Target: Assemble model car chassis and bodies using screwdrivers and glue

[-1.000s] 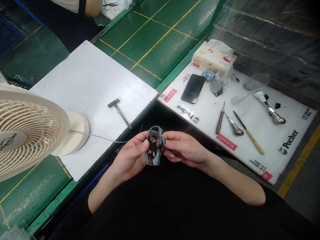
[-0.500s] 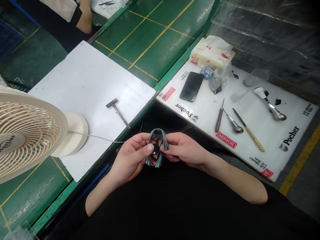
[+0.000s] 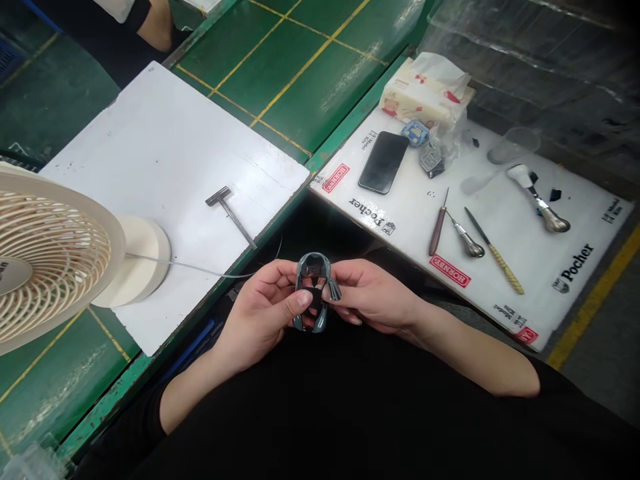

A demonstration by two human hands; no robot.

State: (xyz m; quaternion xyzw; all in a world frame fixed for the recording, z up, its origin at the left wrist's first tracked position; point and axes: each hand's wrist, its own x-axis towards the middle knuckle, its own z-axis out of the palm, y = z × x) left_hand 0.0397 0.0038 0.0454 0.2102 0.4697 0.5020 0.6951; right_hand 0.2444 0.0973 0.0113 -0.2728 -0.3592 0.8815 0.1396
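Observation:
Between my two hands I hold a small grey-blue model car body shell (image 3: 314, 267), its window openings facing up, with a black piece (image 3: 315, 300) showing through the middle. My left hand (image 3: 260, 317) pinches the shell's near side, thumb across it. My right hand (image 3: 370, 295) grips the other side with its fingertips. Each hand hides part of the shell.
A white mat printed Pocher (image 3: 480, 233) at right bears an awl, a scraper, a file, a phone and tissues. A fan (image 3: 50, 253) stands on a white board (image 3: 170, 133) at left, beside a T-handled tool (image 3: 229, 213). A co-worker's arm (image 3: 157, 27) shows at top left.
The shell has turned slightly between my fingers, and the black piece now sits more centrally in it. The whole view has shifted a little, with the tables moving up and left.

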